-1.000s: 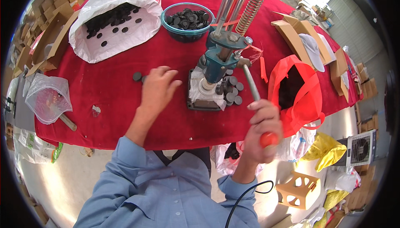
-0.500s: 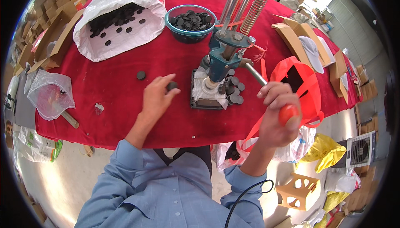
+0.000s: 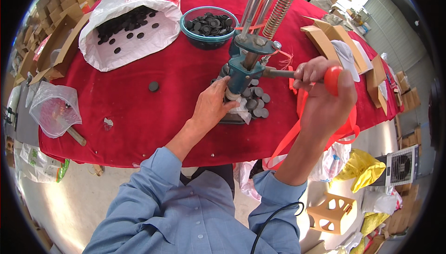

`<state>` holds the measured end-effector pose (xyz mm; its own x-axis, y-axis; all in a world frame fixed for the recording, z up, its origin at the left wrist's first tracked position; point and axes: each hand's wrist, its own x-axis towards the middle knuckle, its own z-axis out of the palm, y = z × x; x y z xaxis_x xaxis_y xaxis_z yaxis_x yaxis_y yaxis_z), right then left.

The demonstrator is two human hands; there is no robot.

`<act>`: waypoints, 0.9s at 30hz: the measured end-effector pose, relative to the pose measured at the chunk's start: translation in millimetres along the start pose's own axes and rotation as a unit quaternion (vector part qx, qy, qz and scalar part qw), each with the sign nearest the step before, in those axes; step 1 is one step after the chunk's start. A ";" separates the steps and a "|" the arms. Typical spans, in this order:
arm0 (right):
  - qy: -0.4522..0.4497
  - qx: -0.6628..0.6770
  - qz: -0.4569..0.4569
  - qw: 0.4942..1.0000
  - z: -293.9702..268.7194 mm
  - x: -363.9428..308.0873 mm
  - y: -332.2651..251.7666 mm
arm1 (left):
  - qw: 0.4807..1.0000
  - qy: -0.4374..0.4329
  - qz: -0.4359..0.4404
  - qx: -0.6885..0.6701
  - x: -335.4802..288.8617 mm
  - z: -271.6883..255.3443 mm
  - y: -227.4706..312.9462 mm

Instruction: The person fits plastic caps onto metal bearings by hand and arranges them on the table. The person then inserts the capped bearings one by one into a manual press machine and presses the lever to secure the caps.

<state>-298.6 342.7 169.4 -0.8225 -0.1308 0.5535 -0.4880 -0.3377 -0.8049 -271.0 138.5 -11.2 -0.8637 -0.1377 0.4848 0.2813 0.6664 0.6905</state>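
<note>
A dark green hand press [image 3: 246, 68] stands on the red-covered table in front of me. My left hand [image 3: 211, 103] reaches in at its base, with thumb and fingers closing in under the ram. What lies between the fingertips is hidden. My right hand [image 3: 327, 87] wraps round the press lever, near its red ball knob [image 3: 333, 81]. Several black round discs [image 3: 257, 103] are heaped beside the press on its right. Another black disc [image 3: 153, 86] lies alone on the cloth to the left. Whitish film [image 3: 242, 110] covers part of the press base.
A white sack [image 3: 134, 47] of black discs lies open at the back left, beside a clear bowl [image 3: 209, 42] full of them. A red bag [image 3: 346, 126] sits under my right forearm. A plastic bag [image 3: 55, 107] and cardboard boxes [image 3: 332, 47] stand towards the table's sides.
My left hand has moved right to the press base; the black disc it held is out of sight. My right hand has swung the lever up and away from me.
</note>
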 end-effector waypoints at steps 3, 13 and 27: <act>-0.042 0.006 -0.095 0.995 -10.6 -24.0 14.9 | 0.998 -0.016 -0.044 -0.028 1.1 -26.0 10.6; 0.014 -0.034 -0.126 0.991 -22.5 -129.1 63.6 | 0.944 0.032 -0.102 0.314 -51.0 -138.9 -114.5; -0.052 -0.059 -0.131 0.988 -18.8 -92.3 30.9 | 0.993 0.049 -0.097 -0.040 -36.5 -70.9 -43.2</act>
<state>-243.4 361.9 89.4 -0.6313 -0.1505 0.7608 -0.7162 -0.2632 -0.6464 -222.0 62.8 -20.6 -0.8608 -0.3318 0.3859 0.1493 0.5602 0.8148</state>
